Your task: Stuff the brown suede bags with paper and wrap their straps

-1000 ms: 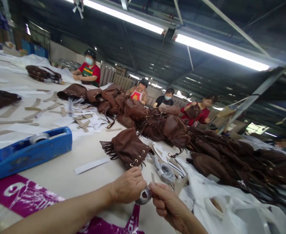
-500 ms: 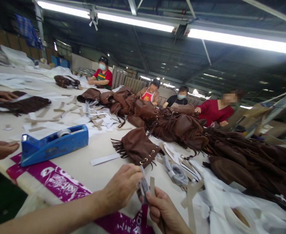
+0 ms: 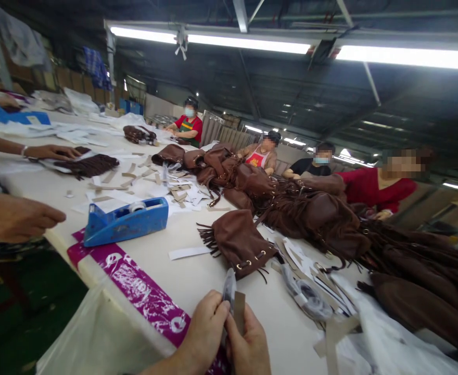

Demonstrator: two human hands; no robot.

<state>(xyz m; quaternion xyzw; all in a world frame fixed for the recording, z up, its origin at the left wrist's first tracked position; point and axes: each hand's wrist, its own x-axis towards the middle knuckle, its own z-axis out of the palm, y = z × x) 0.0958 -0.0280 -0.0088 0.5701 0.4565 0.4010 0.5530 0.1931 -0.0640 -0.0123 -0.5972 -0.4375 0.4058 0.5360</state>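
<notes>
My left hand [image 3: 201, 330] is closed, its thumb and fingers pinching a narrow bundle in clear plastic [image 3: 229, 284] that points up and away from me. What is inside the plastic is too blurred to make out. Close against it, my right hand [image 3: 249, 344] is closed on a flat grey-brown strip [image 3: 239, 306], which stands up between thumb and fingers. The right thumb also presses near the plastic bundle. Just beyond both hands a brown fringed drawstring bag [image 3: 239, 239] with metal eyelets lies on the white table [image 3: 198, 276].
A blue tape dispenser [image 3: 127, 221] stands at the left over a purple printed strip [image 3: 135, 291]. Brown bags [image 3: 260, 182] are heaped across the table. Coiled plastic-wrapped pieces [image 3: 310, 297] lie at right. Other people's hands [image 3: 18, 216] reach in from the left; several co-workers sit opposite.
The view has swung left, so things sit further right. My left hand has come down and closer to my right hand. A co-worker's hand at left has moved relative to the tape dispenser.
</notes>
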